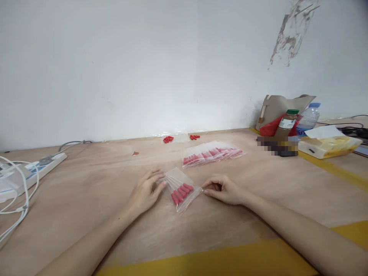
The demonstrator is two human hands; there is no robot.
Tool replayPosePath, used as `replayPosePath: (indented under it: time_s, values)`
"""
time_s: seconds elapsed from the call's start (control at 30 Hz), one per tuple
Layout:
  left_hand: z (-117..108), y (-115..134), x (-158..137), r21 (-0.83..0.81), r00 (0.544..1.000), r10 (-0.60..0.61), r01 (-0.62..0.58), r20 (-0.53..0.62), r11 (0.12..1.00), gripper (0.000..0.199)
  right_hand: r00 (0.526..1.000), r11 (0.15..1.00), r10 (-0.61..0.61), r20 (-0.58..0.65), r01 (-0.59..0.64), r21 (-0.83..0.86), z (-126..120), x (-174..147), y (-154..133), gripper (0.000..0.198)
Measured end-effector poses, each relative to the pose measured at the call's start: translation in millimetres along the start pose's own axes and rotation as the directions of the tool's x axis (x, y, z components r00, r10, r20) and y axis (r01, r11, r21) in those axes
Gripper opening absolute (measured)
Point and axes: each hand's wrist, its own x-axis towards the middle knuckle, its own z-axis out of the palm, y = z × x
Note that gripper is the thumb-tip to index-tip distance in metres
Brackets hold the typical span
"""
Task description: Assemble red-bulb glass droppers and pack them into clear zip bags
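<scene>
A clear zip bag (182, 191) lies between my hands, holding several thin white sticks with red ends fanned out. My right hand (224, 189) pinches the bag's right corner, by its zip edge, between thumb and fingertips. On the opposite side, my left hand (148, 189) rests with its fingers stretched and thumb apart, the fingertips at the bag's left edge. Just beyond is an overlapping row of similar filled bags (212, 153). Farther back by the wall are small loose-looking red pieces (168, 139) on clear plastic, and more red pieces (194, 137) beside them.
A power strip (43, 168) with white cables (25, 191) is at the left. On the right stand a beige bag (283, 105), a green-capped bottle (287, 122), a clear bottle (309, 117) and a yellow-white packet (329, 142). Yellow tape (207, 262) crosses the near table.
</scene>
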Motion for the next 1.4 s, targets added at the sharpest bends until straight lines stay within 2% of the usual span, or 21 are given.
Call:
replayPosePath:
  time_s: [0.1,0.23,0.3,0.4,0.47,0.57,0.67,0.73,0.9,0.97,1.03,1.13,1.2,1.27,1.4]
  values:
    - [-3,27,-9,-0.132,0.995,0.054,-0.043,0.079,0.99,0.034,0.988,0.975,-0.155,-0.018,0.15,-0.161,2,0,0,0.022]
    - [-1,52,-20,-0.166,0.975,0.104,-0.071,0.197,0.984,0.041,0.947,0.874,-0.32,-0.025,0.285,-0.395,7,2,1,0.026]
    - [1,49,-17,-0.195,0.953,0.145,-0.094,0.265,0.976,0.043,0.927,0.806,-0.375,-0.018,0.317,-0.5,11,5,2,0.025]
    - [5,32,-4,-0.268,0.917,0.235,-0.149,0.323,0.952,0.045,0.901,0.7,-0.433,0.041,0.364,-0.614,17,16,0,0.022]
    - [6,19,8,-0.277,0.925,0.236,-0.152,0.298,0.949,0.042,0.885,0.632,-0.459,0.073,0.383,-0.673,21,27,-1,0.02]
    - [4,5,18,-0.25,0.96,0.18,-0.124,0.213,0.96,0.037,0.877,0.552,-0.469,0.103,0.382,-0.741,27,48,-2,0.018]
    - [2,2,17,-0.217,0.972,0.189,-0.155,0.143,0.964,0.044,0.87,0.489,-0.469,0.154,0.401,-0.775,31,63,1,0.019]
    - [3,2,11,-0.202,0.969,0.221,-0.197,0.107,0.959,0.047,0.856,0.478,-0.489,0.166,0.422,-0.77,32,67,5,0.019]
    - [15,-7,3,-0.078,0.94,0.341,-0.338,0.025,0.938,0.027,0.822,0.5,-0.559,0.109,0.439,-0.747,31,62,11,0.021]
    - [20,-14,4,0.01,0.916,0.401,-0.401,0.011,0.916,0.025,0.833,0.508,-0.546,0.09,0.414,-0.756,31,62,11,0.02]
    - [22,-20,4,0.078,0.906,0.423,-0.422,0.006,0.903,0.025,0.863,0.512,-0.504,0.044,0.339,-0.789,31,64,11,0.021]
    - [24,-26,5,0.142,0.897,0.441,-0.438,0.011,0.888,0.025,0.904,0.471,-0.427,-0.028,0.197,-0.86,28,73,14,0.029]
    - [24,-26,5,0.196,0.882,0.471,-0.462,0.002,0.865,0.025,0.93,0.442,-0.366,-0.023,0.152,-0.884,26,78,18,0.031]
    - [23,-25,7,0.264,0.85,0.527,-0.506,-0.009,0.821,0.024,0.955,0.422,-0.295,0.018,0.147,-0.895,23,81,22,0.029]
    - [20,-21,14,0.387,0.744,0.667,-0.603,-0.042,0.697,0.024,0.976,0.368,-0.199,0.085,0.155,-0.917,19,79,26,0.029]
